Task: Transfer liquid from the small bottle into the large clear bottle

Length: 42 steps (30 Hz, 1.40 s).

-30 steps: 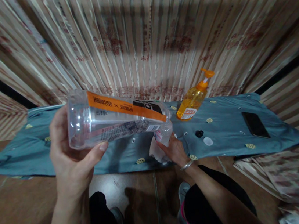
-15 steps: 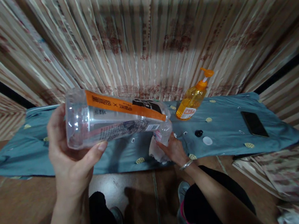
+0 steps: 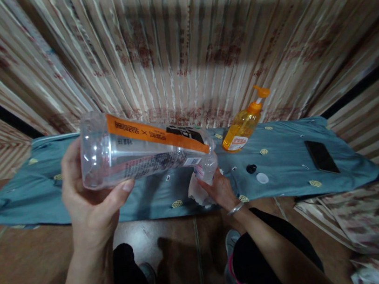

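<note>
My left hand (image 3: pixel 91 207) grips the base end of a large clear plastic bottle (image 3: pixel 141 151) with an orange label. The bottle is tipped nearly flat, its neck pointing right and slightly down. Its mouth meets the top of a small clear bottle (image 3: pixel 204 177) that my right hand (image 3: pixel 219 192) holds upright over the near edge of a blue-grey cloth (image 3: pixel 284 166). A silver bracelet circles my right wrist.
An orange pump bottle (image 3: pixel 243 125) stands at the back of the cloth. A small black cap (image 3: pixel 251 168) and a white cap (image 3: pixel 262 178) lie right of my right hand. A dark phone (image 3: pixel 322 156) lies further right. Striped curtains hang behind; my legs and shoes are below.
The large bottle and my left hand have shifted very slightly left and up. My right hand and the small bottle stay in place.
</note>
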Each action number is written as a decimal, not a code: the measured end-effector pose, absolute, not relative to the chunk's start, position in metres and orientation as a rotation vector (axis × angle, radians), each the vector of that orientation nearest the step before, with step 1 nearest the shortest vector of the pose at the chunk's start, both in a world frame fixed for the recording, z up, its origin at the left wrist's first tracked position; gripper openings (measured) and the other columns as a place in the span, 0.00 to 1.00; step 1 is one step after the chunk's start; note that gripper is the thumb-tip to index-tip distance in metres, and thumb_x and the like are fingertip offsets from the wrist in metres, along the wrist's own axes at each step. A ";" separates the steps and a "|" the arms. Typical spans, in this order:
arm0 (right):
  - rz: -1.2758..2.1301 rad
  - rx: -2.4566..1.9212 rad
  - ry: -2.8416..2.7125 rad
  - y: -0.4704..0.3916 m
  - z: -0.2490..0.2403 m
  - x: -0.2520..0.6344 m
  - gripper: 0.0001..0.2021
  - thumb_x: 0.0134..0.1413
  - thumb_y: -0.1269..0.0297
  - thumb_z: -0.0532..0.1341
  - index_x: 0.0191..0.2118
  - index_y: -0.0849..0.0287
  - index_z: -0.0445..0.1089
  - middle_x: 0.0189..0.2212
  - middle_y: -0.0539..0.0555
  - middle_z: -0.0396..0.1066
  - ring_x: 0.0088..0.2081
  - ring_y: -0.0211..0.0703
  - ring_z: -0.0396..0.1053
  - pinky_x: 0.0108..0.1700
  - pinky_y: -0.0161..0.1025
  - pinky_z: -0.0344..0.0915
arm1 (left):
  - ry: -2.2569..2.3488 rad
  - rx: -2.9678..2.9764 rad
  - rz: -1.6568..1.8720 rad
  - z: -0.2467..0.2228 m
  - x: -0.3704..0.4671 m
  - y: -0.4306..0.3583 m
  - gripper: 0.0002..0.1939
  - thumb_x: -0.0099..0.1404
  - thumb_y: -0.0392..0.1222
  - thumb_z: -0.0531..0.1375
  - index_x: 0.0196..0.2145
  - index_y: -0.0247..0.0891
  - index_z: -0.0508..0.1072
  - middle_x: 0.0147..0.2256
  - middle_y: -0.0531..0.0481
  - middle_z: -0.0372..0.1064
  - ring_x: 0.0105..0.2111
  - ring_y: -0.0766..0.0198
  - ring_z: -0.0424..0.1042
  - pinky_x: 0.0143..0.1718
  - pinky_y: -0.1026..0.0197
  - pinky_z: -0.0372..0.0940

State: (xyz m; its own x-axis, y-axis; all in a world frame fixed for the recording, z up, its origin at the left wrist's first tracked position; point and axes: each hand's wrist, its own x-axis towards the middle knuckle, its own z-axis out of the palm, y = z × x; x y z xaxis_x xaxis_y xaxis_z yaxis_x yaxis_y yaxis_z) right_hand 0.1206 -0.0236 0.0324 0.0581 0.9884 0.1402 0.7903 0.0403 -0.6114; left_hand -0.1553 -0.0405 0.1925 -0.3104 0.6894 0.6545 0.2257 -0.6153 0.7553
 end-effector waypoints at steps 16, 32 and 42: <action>0.496 -1.833 -1.740 -0.024 0.032 0.120 0.25 0.61 0.52 0.65 0.57 0.64 0.65 0.46 0.66 0.81 0.46 0.58 0.81 0.46 0.46 0.75 | 1.063 1.397 1.965 0.199 -0.146 -0.045 0.42 0.39 0.45 0.81 0.54 0.48 0.78 0.40 0.50 0.72 0.36 0.59 0.74 0.41 0.52 0.77; 0.439 -1.844 -1.743 -0.023 0.031 0.118 0.28 0.60 0.51 0.66 0.59 0.65 0.65 0.45 0.67 0.81 0.45 0.59 0.81 0.44 0.46 0.75 | 1.108 1.496 1.947 0.193 -0.151 -0.043 0.43 0.43 0.52 0.79 0.58 0.50 0.75 0.49 0.47 0.70 0.41 0.57 0.74 0.44 0.49 0.78; 0.470 -1.822 -1.721 -0.024 0.031 0.118 0.26 0.60 0.54 0.66 0.59 0.64 0.66 0.45 0.67 0.81 0.47 0.61 0.81 0.46 0.48 0.76 | 1.060 1.459 1.945 0.195 -0.149 -0.043 0.43 0.40 0.49 0.80 0.57 0.52 0.76 0.50 0.47 0.70 0.42 0.57 0.73 0.44 0.47 0.78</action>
State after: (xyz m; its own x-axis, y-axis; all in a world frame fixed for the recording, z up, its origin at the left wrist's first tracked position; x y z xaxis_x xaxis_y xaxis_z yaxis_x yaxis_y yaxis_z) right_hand 0.1179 -0.0240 0.0311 0.1043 0.9853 0.1354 0.7799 0.0034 -0.6258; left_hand -0.1489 -0.0426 0.1953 -0.3127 0.7586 0.5717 0.0694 -0.5820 0.8102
